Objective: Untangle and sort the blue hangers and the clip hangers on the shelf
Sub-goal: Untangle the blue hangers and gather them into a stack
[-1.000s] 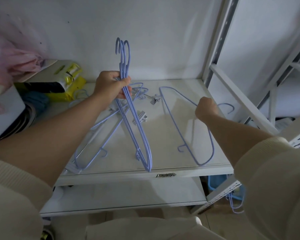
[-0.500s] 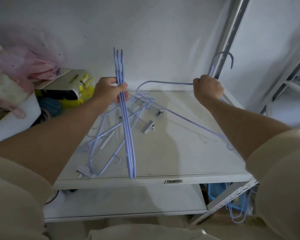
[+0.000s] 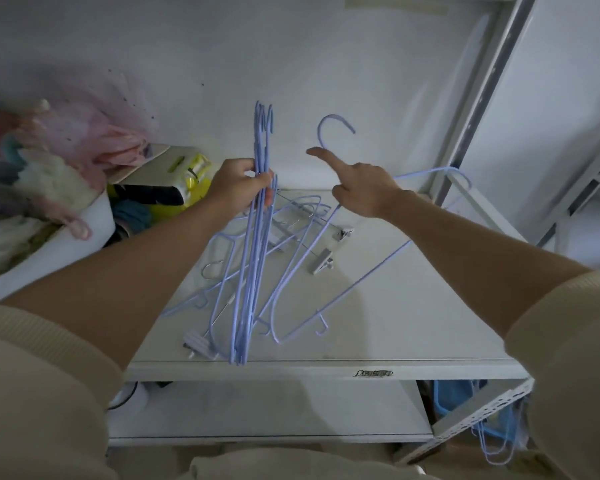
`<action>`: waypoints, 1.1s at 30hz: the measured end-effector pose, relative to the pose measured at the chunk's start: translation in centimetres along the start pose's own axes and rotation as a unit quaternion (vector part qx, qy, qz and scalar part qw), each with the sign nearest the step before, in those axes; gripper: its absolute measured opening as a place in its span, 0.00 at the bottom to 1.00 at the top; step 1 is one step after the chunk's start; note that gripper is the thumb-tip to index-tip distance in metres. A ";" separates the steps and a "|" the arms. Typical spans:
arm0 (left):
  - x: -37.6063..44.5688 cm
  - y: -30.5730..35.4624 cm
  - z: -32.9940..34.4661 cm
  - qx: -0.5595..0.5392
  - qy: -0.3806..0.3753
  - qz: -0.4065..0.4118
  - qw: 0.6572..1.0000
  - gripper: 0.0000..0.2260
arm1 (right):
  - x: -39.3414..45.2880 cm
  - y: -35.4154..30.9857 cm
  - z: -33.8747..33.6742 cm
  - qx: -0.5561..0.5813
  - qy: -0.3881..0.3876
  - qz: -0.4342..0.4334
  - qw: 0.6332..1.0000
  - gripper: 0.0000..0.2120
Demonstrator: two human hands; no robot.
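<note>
Two hands of mine reach out over the white metal shelf [image 3: 395, 341]. Near its front edge, the bottom ends of a bunch of thin blue wire hangers [image 3: 246, 289] rest on the shelf, and the bunch stands almost straight up. Just left of those ends lies a grey clip [image 3: 196, 342] of a clip hanger. My left hand [image 3: 238, 188] is wrapped tight around the bunch near the top, with the hooks sticking up above my fingers. My right hand [image 3: 364, 188] holds one more blue wire hanger [image 3: 361, 282] near its neck. That hand is partly open, with the first finger pointing out to the left, and the hook curls up above it. The long bar of this hanger slants down toward the front of the shelf. Between my arms, more blue hangers and silver clip hangers [image 3: 291, 220] lie tangled flat on the shelf. Two grey clips [image 3: 321, 263] lie beside them. Farther back on the left sit a yellow pack [image 3: 194, 171] and a pink plastic bag [image 3: 94, 136].
</note>
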State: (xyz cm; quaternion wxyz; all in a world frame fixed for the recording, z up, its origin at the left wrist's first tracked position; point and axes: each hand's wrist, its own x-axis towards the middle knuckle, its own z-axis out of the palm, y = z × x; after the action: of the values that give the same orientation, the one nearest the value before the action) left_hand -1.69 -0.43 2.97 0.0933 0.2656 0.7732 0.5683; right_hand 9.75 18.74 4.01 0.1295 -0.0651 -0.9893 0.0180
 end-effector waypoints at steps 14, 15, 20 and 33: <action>-0.9 -1.0 -3.1 -0.204 -0.093 -0.096 0.970 0.15 | 7.1 -13.4 4.7 0.400 0.228 -0.056 0.886 0.18; -1.1 -1.0 -3.3 -0.220 -0.104 -0.107 0.964 0.16 | 7.1 -13.8 4.4 0.395 0.226 -0.029 0.890 0.18; -1.3 -1.2 -3.8 -0.170 -0.071 -0.099 0.978 0.14 | 7.1 -15.8 2.9 0.406 0.158 -0.018 0.900 0.15; -0.6 -2.7 -6.0 -0.219 -0.016 -0.064 0.973 0.04 | 6.9 -12.9 7.4 0.419 0.118 0.137 0.890 0.10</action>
State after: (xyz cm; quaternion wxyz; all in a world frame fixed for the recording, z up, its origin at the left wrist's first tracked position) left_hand -4.67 -6.35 2.41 0.1978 0.1976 0.6435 0.7125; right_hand -0.32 6.76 -0.69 0.2565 -0.1416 -0.8485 0.4407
